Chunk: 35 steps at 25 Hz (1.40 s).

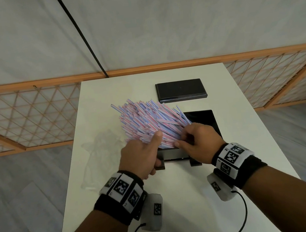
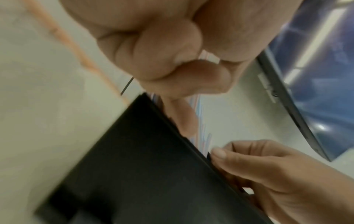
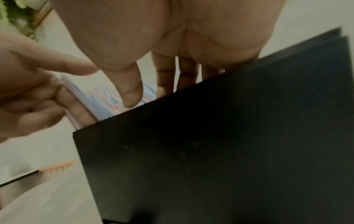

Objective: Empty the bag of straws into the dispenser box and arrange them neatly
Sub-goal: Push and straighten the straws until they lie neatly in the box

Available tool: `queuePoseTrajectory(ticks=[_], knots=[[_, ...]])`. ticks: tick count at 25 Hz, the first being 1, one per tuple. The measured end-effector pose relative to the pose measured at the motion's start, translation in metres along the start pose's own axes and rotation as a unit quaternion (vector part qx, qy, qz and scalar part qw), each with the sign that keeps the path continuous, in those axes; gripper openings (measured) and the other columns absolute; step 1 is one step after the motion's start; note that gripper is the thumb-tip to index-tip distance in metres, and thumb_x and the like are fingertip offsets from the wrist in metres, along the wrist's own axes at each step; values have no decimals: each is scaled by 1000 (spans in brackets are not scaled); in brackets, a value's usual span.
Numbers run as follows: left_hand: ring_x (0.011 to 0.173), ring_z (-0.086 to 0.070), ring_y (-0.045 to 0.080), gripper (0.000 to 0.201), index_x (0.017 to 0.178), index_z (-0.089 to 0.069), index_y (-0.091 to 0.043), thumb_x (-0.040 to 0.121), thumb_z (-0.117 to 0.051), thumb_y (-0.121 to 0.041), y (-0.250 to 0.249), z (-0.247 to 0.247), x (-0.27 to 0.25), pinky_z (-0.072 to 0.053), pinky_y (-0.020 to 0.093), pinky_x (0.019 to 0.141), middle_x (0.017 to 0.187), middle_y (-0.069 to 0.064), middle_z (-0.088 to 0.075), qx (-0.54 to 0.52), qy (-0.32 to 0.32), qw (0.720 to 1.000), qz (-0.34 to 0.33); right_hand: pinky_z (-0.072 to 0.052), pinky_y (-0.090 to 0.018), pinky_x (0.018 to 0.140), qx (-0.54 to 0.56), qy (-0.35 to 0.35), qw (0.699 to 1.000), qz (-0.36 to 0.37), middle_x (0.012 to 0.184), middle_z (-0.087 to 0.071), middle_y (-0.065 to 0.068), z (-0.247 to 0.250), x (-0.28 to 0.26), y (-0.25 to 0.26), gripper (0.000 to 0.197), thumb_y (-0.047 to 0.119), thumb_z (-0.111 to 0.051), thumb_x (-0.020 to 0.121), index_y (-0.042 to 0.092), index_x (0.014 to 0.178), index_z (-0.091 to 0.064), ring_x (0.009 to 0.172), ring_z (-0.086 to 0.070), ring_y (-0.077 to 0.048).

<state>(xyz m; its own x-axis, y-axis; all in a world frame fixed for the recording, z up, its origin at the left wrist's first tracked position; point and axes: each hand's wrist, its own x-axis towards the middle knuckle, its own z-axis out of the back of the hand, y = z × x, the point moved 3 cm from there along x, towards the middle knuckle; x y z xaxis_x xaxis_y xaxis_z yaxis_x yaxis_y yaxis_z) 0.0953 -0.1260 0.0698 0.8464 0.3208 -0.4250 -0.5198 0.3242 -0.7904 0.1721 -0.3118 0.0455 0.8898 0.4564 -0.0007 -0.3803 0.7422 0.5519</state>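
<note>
A thick bundle of pink-and-blue striped straws (image 1: 149, 120) fans up and to the left out of the black dispenser box (image 1: 204, 121) at the table's middle. My left hand (image 1: 152, 150) grips the bundle from the left, thumb on top and fingers curled beneath. My right hand (image 1: 187, 140) curls over the straws' near ends inside the box. In the left wrist view, straws (image 2: 203, 133) show between the curled left hand (image 2: 172, 63) and the box wall (image 2: 143, 166). In the right wrist view, the right hand (image 3: 153, 83) reaches behind the box's front wall (image 3: 210, 144) beside the straws (image 3: 107, 98).
The box's black lid (image 1: 180, 90) lies flat at the back of the white table (image 1: 185, 188). A crumpled clear plastic bag (image 1: 99, 152) lies at the table's left edge. An orange lattice fence (image 1: 33, 114) runs behind the table.
</note>
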Motion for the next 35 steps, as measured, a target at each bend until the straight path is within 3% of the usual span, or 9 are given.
queuePoseTrajectory(ticks=[3,6,9,11,15,20,28,32,35], knots=[[54,-63,24,73,56,-62,-7,93,-46,-68,-8,32,-6,-50,33,66,52,3,-65,167,-148,965,-137,-35,-21,54,-31,71,996,-54,55,-51,6,5,-2,-9,43,53,-63,85,21,60,-50,56,-50,-5],[57,-53,22,55,70,-50,-12,86,-61,-63,-7,52,-1,-35,32,59,56,-3,-53,140,-254,945,-150,-43,-25,61,-28,120,992,-24,57,-57,7,3,-1,-5,39,51,-60,88,24,61,-58,59,-54,-4],[64,-61,26,65,93,-49,-11,78,-65,-73,12,46,13,-48,32,58,74,4,-58,11,-158,987,-7,-50,-26,80,-26,151,988,-5,75,-68,8,-6,3,0,27,51,-60,86,25,83,-68,75,-63,-9],[53,-61,25,64,95,-60,-7,82,-64,-70,23,32,14,-46,30,47,72,6,-61,-87,-70,992,58,-52,-27,76,-45,160,986,-24,74,-66,7,-10,5,1,35,59,-59,82,25,80,-64,72,-63,-11],[44,-60,22,55,83,-70,-1,86,-68,-56,20,17,11,-48,29,46,58,8,-60,-125,-59,990,24,-56,-34,77,-31,180,983,-9,81,-66,7,-14,5,1,38,62,-56,79,25,89,-64,76,-64,-14],[42,-63,19,54,76,-71,-2,87,-68,-54,6,12,8,-50,26,43,52,5,-63,-64,-43,997,-1,-54,-33,69,-105,203,973,-36,65,-63,3,-17,5,2,65,77,-31,83,20,69,-58,66,-63,-15],[34,-50,22,42,81,-69,8,94,-63,-32,3,2,22,-40,24,36,53,15,-63,-179,-41,981,58,-43,-26,69,25,124,991,43,71,-63,6,-12,8,13,27,37,-50,98,23,81,-65,72,-58,-13],[35,-46,22,48,88,-69,-2,94,-60,-49,7,2,15,-36,22,37,58,17,-68,-192,-5,977,94,-46,-26,67,9,46,998,49,70,-65,7,-6,6,5,26,46,-58,87,24,79,-68,69,-60,-11],[38,-49,22,59,64,-64,-12,89,-59,-65,9,17,12,-40,25,43,56,13,-70,-129,-57,989,41,-42,-27,62,-76,110,991,-17,57,-54,6,-3,5,-8,47,55,-49,92,21,59,-52,60,-53,-11]])
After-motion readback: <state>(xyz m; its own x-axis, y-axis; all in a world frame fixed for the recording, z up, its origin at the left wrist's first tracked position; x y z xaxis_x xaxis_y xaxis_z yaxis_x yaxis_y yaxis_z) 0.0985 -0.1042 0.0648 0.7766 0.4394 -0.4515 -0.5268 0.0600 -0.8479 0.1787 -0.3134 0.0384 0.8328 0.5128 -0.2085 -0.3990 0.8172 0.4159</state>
